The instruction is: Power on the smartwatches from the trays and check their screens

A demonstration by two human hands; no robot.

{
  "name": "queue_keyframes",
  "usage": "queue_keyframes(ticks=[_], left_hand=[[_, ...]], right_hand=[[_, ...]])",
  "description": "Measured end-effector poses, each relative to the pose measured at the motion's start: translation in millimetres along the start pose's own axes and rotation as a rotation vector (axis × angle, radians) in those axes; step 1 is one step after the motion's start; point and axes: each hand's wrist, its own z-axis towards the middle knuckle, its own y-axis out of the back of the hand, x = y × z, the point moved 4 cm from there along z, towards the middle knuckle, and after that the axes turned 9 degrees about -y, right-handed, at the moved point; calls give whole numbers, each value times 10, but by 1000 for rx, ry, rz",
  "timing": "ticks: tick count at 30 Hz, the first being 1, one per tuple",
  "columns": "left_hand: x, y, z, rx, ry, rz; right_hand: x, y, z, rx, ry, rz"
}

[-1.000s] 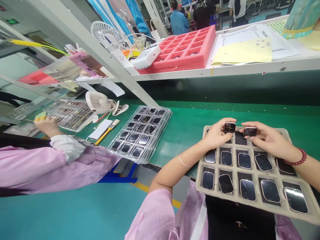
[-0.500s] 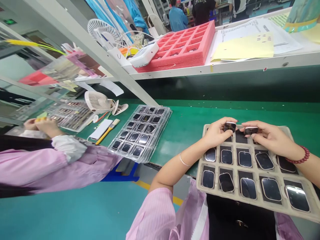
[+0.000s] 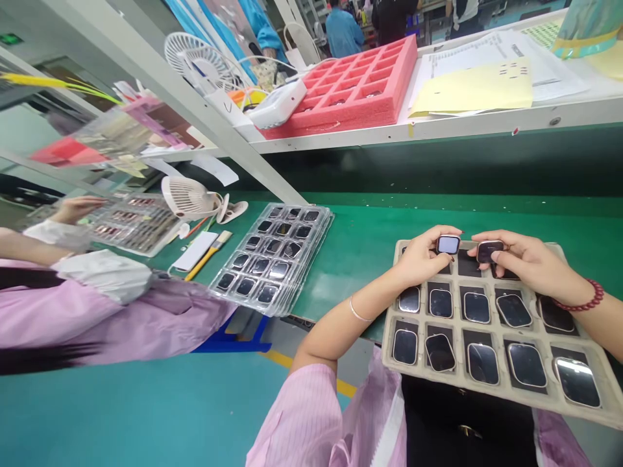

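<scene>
Green desk point(image 3: 360, 224) surface runs beneath a white shelf point(image 3: 487, 125), with stacked clear trays point(image 3: 298, 269) near its front edge. Over the far edge of a beige tray point(image 3: 458, 326) overhanging the desk's front edge, the left hand point(image 3: 422, 256) pinches a pale-faced watch case point(image 3: 448, 244), while the right hand point(image 3: 530, 261) has its fingers closed around a dark-faced watch case point(image 3: 488, 251).

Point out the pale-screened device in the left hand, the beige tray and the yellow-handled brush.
Pale-screened device point(image 3: 448, 244): head view, middle of its screen.
Beige tray point(image 3: 458, 379): head view, rim nearest the wearer.
Yellow-handled brush point(image 3: 206, 258): head view, on the handle.
</scene>
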Motion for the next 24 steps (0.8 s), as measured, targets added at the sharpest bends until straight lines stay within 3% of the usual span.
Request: queue_keyframes(ticks=[4, 17, 24], left_hand=[[6, -2, 4, 0, -37, 1], [6, 4, -6, 26, -24, -42], [-29, 26, -16, 53, 26, -68]], right_hand=[[14, 21, 15, -29, -29, 9], [-43, 7, 23, -45, 91, -42], [-104, 67, 36, -41, -46, 85]])
